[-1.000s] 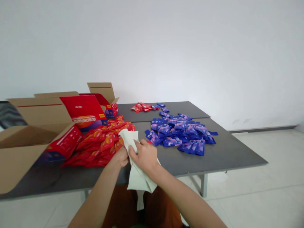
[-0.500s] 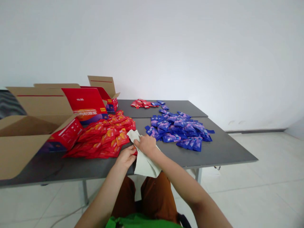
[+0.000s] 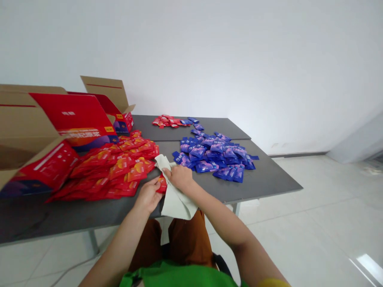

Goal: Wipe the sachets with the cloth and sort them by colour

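My right hand (image 3: 178, 177) is closed on a pale cloth bag (image 3: 174, 199) that hangs over the near edge of the dark grey table (image 3: 263, 179). My left hand (image 3: 147, 194) pinches a red packet (image 3: 162, 184) right beside the bag's mouth. A big heap of red packets (image 3: 113, 169) lies just left of my hands. A heap of blue packets (image 3: 212, 157) lies to the right and a little farther away.
Open red cardboard boxes stand at the left: a large one (image 3: 44, 131) near me and a smaller one (image 3: 119, 113) behind it. A small mixed pile of red and blue packets (image 3: 173, 120) lies at the table's far side. White tiled floor lies to the right.
The view has swung to the right and down. Both hands have come down with the cloth bag to the table's edge, and my left hand now pinches a red packet.
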`<state>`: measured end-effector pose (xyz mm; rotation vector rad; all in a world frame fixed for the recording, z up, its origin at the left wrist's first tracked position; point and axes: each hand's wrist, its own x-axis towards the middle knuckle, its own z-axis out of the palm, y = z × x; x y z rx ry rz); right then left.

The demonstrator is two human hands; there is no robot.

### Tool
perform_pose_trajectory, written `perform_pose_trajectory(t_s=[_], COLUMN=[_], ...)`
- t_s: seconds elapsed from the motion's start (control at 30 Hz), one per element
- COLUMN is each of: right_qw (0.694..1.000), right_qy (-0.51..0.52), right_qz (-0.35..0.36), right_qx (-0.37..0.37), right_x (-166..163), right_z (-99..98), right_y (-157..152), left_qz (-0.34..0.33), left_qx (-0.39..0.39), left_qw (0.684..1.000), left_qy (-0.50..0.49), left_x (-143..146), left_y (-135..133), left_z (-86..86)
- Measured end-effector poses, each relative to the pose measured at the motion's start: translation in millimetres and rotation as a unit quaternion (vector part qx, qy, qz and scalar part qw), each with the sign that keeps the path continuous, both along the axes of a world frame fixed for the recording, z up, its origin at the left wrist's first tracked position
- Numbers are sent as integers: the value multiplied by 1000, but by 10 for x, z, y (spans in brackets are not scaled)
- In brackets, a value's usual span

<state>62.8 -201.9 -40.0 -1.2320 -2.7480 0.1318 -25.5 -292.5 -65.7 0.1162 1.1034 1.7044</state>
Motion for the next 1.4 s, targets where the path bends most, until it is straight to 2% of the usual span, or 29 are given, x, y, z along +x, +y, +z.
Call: perform_pose_trajectory(t_s=[0.13, 0.27, 0.37, 0.47, 0.6, 0.67, 0.73, 0.8, 0.93, 1.0, 1.17, 1.27, 1.33, 1.4], right_qw=[1000, 997, 998, 1000, 998, 997, 998, 1000, 997, 998, 998, 999, 998, 998], right_qy=[8, 22, 19, 20, 10, 1, 0, 5, 24, 27, 5, 2, 13, 34], right_qz=[6, 64, 53, 6, -61, -73, -58, -12, 72, 55, -52, -9, 32, 36], right_qx=[17, 24, 8, -8, -8, -8, -6, -2, -6, -22, -38, -47, -43, -34], right_x=[112, 323, 360, 255, 98, 90, 132, 206, 350, 354, 204, 221, 283, 339], right_z=[-11, -36, -44, -19, 47, 70, 65, 25, -74, -70, 82, 113, 65, -10], right_y=[-62, -479, -704, -633, -258, -156, -201, -366, -658, -617, -287, -354, -510, -654], left_qz=[-41, -45, -62, -68, -44, -41, -52, -56, 8, 19, -35, -25, -10, 3], left_qx=[4, 12, -8, 18, 37, 33, 41, 47, 10, 21, 81, 85, 74, 63], left_qw=[999, 998, 997, 997, 998, 999, 998, 997, 1000, 1000, 996, 996, 997, 997], left_qy=[21, 40, 44, 26, 10, 5, -2, -7, 3, 1, -2, 19, 34, 42], left_x=[8, -21, -37, -23, 24, 31, 20, 3, 3, 25, 79, 102, 118, 132], left_y=[-72, -68, -53, -51, -82, -106, -120, -114, -58, -35, -66, -117, -136, -133], left_z=[10, -27, -47, -38, 0, 9, -4, -37, -82, -64, -15, -43, -58, -49])
